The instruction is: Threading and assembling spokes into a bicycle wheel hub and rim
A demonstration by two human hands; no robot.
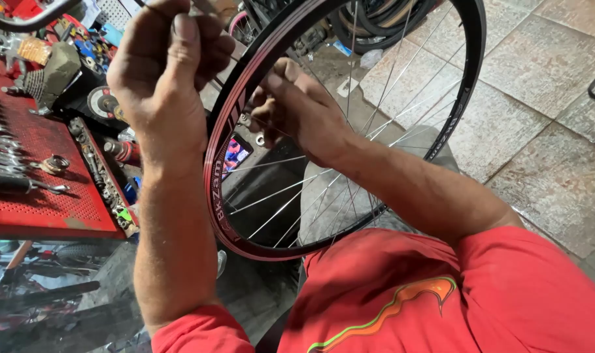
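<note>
A black bicycle wheel rim (214, 163) with thin silver spokes (402, 78) stands tilted in front of me over my lap. My left hand (167, 72) is raised at the upper left, outside the rim, fingers pinched around the end of a thin spoke. My right hand (297, 108) reaches through the spokes inside the rim and pinches something small near the rim's inner wall; what it grips is hidden by the fingers. A small metal ring (260, 140) hangs just below that hand.
A red perforated tool tray (42, 202) with wrenches and small parts lies at the left. A phone with a lit screen (235, 153) sits behind the rim. Spare tyres (376, 26) lie at the top on the tiled floor (539, 131).
</note>
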